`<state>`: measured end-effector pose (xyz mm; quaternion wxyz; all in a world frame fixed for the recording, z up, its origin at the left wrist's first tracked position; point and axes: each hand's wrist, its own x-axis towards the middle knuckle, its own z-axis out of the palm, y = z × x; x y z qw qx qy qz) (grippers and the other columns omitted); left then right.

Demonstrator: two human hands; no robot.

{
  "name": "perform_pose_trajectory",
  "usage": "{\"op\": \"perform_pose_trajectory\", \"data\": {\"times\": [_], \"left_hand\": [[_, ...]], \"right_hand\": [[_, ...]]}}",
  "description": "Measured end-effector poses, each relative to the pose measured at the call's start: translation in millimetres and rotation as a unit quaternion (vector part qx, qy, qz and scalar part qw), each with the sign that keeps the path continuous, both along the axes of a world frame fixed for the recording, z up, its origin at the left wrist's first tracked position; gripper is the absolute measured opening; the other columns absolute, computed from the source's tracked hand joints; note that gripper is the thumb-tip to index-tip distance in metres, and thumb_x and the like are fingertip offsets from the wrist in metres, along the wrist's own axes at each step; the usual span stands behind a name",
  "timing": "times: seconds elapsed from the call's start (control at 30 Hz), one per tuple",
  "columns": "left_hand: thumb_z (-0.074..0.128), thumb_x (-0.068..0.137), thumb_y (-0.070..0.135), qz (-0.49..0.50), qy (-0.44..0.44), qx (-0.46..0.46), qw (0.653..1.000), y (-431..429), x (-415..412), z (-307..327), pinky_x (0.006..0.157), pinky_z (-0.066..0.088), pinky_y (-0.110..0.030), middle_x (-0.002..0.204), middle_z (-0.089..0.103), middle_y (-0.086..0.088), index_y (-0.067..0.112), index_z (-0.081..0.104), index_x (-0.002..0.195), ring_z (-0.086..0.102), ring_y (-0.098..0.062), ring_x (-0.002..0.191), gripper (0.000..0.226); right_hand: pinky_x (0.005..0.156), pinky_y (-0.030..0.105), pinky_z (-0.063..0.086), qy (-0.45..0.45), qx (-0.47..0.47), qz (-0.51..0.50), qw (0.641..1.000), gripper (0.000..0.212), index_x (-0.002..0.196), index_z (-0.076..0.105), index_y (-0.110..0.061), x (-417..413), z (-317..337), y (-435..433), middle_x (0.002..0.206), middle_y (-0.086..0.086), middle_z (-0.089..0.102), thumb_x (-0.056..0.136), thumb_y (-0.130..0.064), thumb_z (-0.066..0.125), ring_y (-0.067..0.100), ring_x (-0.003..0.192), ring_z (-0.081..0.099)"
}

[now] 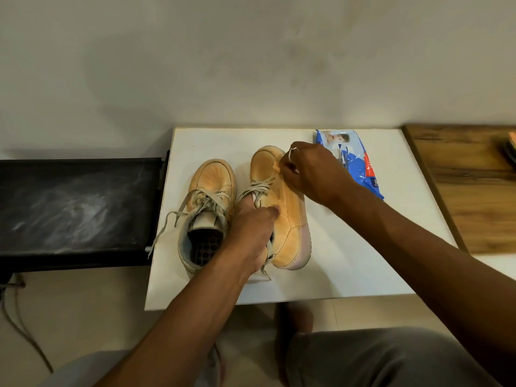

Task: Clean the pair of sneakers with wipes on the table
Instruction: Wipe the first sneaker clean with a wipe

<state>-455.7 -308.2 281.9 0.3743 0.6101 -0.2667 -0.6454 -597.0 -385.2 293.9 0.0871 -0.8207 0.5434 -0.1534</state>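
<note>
Smooth white table (363, 247), left hand (251, 236) gripping tan sneaker (290, 227), right hand (310, 169) pinching crumpled wipe (291, 153) against its toe

I lose left hand (252, 233) fingers inside right sneaker (291, 219) | right hand (310, 170) at its toe probably covers whatever it pinches; can't tell

This looks like an ordinary room in a home rather than a workplace. A plain off-white painted wall (251, 65), faintly smudged, runs behind a small white table (217, 141) pushed up against it. Beside the table on the right stands a wood-grain furniture top (460, 191), and on the left a low black surface with a marbled pattern (78, 208). The floor (83, 303) is pale and smooth, with a loose cable (16, 322) trailing across it. A household pack of wipes (360, 163) lies on the table, under warm indoor light
</note>
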Motion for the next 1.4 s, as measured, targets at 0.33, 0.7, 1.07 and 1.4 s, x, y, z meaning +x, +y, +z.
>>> {"op": "perform_pose_trajectory", "data": {"times": [0.33, 0.7, 1.07, 1.4], "left_hand": [[0.062, 0.094, 0.0, 0.038, 0.004, -0.003, 0.999, 1, 0, 0, 0.078, 0.059, -0.034, 0.105, 0.074, -0.001, 0.018, 0.069, 0.118, 0.07, -0.021, 0.097, 0.031], [0.06, 0.095, 0.002, 0.001, -0.004, -0.011, 1.0, 2, 2, 2, 0.09, 0.058, -0.041, 0.11, 0.075, 0.002, 0.024, 0.067, 0.123, 0.069, -0.021, 0.104, 0.036], [0.061, 0.097, 0.003, 0.029, 0.0, -0.003, 1.0, 2, 0, 1, 0.075, 0.057, -0.031, 0.106, 0.073, 0.002, 0.027, 0.067, 0.116, 0.068, -0.019, 0.097, 0.031], [0.056, 0.1, 0.017, 0.037, -0.012, -0.002, 0.999, 3, 2, 2, 0.084, 0.057, -0.037, 0.119, 0.069, -0.001, 0.024, 0.064, 0.13, 0.065, -0.023, 0.107, 0.031]], "right_hand": [[0.057, 0.028, 0.049, -0.036, 0.073, 0.032, 0.996, 0.027, 0.092, 0.07, -0.006, -6, 0, 58, 0.082, 0.005, 0.059, 0.097, -0.029, 0.057, 0.015, 0.067, 0.057], [0.062, 0.034, 0.053, -0.003, 0.026, 0.032, 0.999, 0.027, 0.093, 0.071, -0.005, -3, 2, 39, 0.084, 0.006, 0.059, 0.098, -0.027, 0.055, 0.015, 0.069, 0.056], [0.059, 0.031, 0.052, 0.0, 0.021, 0.039, 0.999, 0.024, 0.091, 0.07, -0.003, 3, 4, 35, 0.08, 0.005, 0.056, 0.097, -0.022, 0.057, 0.013, 0.065, 0.053], [0.065, 0.033, 0.058, -0.022, 0.085, 0.051, 0.995, 0.028, 0.102, 0.073, -0.007, -5, 3, 76, 0.089, 0.006, 0.064, 0.096, -0.03, 0.059, 0.018, 0.073, 0.062]]}}
